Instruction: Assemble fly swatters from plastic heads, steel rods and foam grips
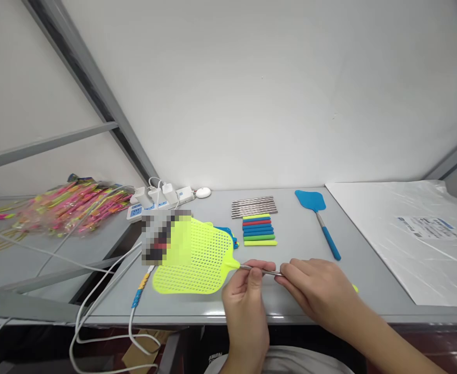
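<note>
A yellow-green fly swatter (209,259) with a perforated head points left above the table's front part. My left hand (247,301) is closed around its thin metal rod just behind the head, thumb on top. Farther right along the same rod, my right hand (318,285) is closed with its fingers wrapped over it. A yellow-green tip (354,288) shows past the right hand; whether it belongs to the held swatter is hidden. Behind the hands lie several coloured handle tubes (258,229) and a row of metal rods (254,206). Blue swatter heads (228,232) are partly covered by the yellow-green one.
A blue swatter with handle (324,223) lies right of the tubes. White plastic packaging (419,239) covers the table's right side. On the left are a power strip (147,210) with chargers, loose white cables (81,317), bagged colourful goods (80,205) and a grey metal frame.
</note>
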`<control>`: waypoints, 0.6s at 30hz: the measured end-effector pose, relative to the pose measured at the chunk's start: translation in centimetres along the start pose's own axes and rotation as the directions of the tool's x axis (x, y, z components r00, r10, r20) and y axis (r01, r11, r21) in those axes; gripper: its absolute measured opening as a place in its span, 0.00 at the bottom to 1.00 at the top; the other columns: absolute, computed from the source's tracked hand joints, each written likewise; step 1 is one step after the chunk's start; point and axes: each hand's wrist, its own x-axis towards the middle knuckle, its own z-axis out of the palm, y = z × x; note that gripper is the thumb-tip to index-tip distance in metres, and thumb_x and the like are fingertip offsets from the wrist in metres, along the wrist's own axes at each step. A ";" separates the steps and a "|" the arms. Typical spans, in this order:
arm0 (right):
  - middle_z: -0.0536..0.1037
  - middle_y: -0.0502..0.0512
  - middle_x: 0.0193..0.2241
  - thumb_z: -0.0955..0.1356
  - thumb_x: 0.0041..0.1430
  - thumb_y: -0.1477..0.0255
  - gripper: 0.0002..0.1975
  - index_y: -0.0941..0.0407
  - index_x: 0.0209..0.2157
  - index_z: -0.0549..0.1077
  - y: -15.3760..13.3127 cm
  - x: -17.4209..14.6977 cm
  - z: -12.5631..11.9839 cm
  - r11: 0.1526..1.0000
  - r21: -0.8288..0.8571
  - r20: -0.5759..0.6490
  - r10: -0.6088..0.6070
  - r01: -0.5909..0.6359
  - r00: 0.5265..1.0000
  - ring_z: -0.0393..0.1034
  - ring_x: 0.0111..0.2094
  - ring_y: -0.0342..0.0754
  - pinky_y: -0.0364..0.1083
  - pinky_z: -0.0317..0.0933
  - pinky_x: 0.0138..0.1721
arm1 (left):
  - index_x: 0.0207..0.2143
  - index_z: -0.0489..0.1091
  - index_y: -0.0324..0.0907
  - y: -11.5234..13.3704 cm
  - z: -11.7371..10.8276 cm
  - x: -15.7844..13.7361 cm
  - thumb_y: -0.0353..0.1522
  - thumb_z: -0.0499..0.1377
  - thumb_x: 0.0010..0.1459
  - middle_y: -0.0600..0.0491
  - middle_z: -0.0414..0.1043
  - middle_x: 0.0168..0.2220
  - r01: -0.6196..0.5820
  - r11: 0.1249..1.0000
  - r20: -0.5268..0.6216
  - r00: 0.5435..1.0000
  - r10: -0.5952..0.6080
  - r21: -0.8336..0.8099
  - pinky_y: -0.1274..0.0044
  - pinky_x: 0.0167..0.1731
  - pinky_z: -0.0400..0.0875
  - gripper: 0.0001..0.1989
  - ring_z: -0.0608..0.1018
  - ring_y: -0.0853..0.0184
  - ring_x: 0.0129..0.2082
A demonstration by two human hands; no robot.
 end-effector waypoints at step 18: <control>0.68 0.48 0.20 0.59 0.69 0.69 0.14 0.55 0.28 0.66 1.0 -0.3 -1.2 0.987 -0.139 -0.002 -0.078 0.077 0.997 0.57 0.20 0.43 0.47 0.41 0.26 | 0.35 0.78 0.38 0.6 1.4 -0.6 0.44 0.61 0.58 0.41 0.78 0.43 -0.002 0.988 0.217 0.976 -0.032 0.155 0.68 0.49 0.69 0.17 0.77 0.55 0.47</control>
